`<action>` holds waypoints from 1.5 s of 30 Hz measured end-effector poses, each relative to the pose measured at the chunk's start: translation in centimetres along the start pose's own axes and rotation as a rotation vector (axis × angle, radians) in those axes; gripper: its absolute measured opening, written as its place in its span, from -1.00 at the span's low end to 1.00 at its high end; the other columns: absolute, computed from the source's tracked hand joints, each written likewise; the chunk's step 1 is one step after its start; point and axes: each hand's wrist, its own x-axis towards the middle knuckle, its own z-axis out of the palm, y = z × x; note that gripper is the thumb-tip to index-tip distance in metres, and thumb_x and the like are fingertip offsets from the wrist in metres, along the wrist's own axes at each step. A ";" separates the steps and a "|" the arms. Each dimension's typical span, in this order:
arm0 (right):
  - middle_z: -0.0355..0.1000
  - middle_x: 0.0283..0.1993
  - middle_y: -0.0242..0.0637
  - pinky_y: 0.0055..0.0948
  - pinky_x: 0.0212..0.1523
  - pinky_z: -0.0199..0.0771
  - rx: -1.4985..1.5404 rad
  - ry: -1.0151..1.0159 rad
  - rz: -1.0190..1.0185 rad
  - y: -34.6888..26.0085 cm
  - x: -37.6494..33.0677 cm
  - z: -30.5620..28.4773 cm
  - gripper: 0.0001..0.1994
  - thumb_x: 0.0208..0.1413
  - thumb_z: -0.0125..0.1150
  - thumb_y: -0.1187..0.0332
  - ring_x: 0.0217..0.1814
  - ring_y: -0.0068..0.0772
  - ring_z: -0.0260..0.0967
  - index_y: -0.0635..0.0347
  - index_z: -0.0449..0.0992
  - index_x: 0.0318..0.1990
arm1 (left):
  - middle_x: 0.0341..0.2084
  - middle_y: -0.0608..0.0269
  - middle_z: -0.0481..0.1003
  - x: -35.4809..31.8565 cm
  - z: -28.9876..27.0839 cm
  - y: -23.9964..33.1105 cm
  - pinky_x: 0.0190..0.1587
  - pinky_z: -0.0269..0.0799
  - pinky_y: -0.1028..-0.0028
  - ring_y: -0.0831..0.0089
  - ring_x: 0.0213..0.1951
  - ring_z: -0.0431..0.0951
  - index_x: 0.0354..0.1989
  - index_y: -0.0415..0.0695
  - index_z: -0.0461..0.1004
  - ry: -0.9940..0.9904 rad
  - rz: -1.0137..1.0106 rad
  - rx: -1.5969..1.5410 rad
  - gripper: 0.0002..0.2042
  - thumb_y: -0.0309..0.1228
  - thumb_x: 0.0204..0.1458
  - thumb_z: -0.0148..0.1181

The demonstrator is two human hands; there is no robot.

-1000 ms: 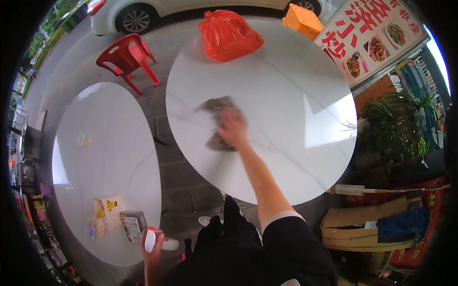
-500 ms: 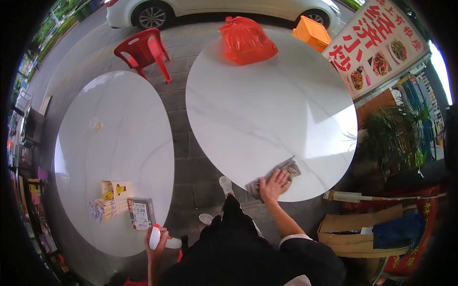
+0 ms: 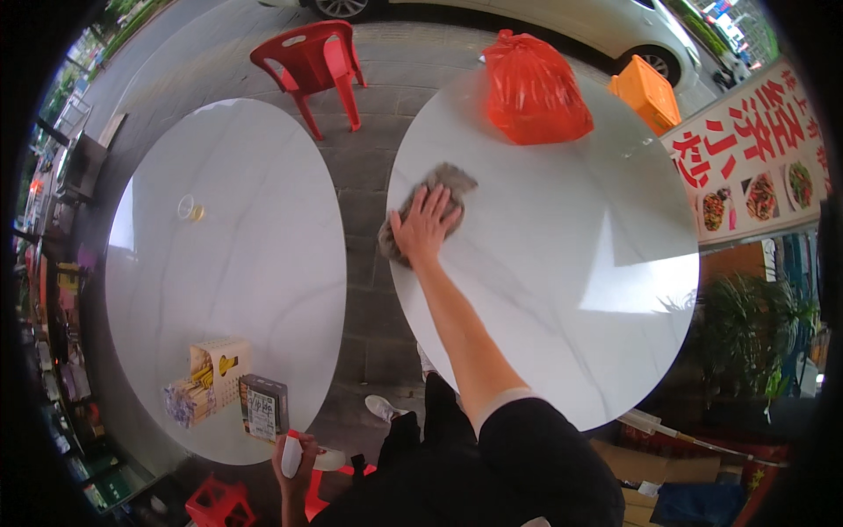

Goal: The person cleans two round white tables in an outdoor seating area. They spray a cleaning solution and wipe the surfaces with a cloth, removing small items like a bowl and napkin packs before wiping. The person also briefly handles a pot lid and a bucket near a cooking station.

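My right hand (image 3: 424, 224) lies flat with fingers spread on a crumpled grey-brown cloth (image 3: 457, 179). It presses the cloth on the left edge of the right round table (image 3: 544, 237), which is white and marble-patterned. Part of the cloth hangs at the rim. Low at the left, my left hand (image 3: 303, 461) is closed around a white spray bottle (image 3: 291, 458) with a red nozzle. That hand is beside the near edge of the left round table (image 3: 228, 272). Just beyond it stands a dark printed box (image 3: 263, 408).
A tied red plastic bag (image 3: 536, 97) sits at the right table's far side, near an orange crate (image 3: 645, 95). On the left table are a perforated holder (image 3: 230, 356) with wrapped sticks and a small clear round item (image 3: 186, 207). A red chair (image 3: 307, 66) stands beyond the gap.
My right hand has slid the cloth from the right table's near edge up to its left edge. The view has shifted. My left hand still grips the spray bottle.
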 end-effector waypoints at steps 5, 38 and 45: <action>-0.06 0.41 -0.08 0.23 0.35 -0.37 0.032 0.002 -0.319 0.4 9.8 4.6 -0.35 0.07 -0.07 -0.14 0.49 -0.04 -0.30 -0.01 0.22 0.27 | -0.49 0.19 0.48 -0.1 1.2 -0.9 -0.34 0.48 0.51 0.48 -0.45 0.55 -0.33 -0.25 0.41 0.058 -0.001 0.051 -0.87 -0.59 -0.05 0.21; 0.45 -0.16 -0.28 -0.26 0.13 0.21 0.418 -0.549 -0.121 15.6 -39.7 -18.2 -0.75 -0.16 -0.04 0.67 0.11 -0.26 0.28 0.13 0.52 -0.39 | -0.51 0.30 0.51 -13.5 -16.2 -8.0 -0.40 0.43 0.57 0.62 -0.49 0.52 -0.35 -0.22 0.44 0.033 0.229 0.002 -0.88 -0.51 -0.04 0.26; 0.47 -0.22 -0.22 -0.31 -0.09 0.37 0.918 -0.265 -0.053 -0.7 -29.4 -19.7 -0.76 -0.12 0.07 0.52 -0.15 -0.26 0.39 0.19 0.48 -0.22 | -0.54 0.30 0.46 -16.2 -20.3 -11.3 -0.40 0.46 0.53 0.58 -0.49 0.50 -0.32 -0.23 0.39 0.150 0.220 -0.057 -0.87 -0.54 -0.01 0.22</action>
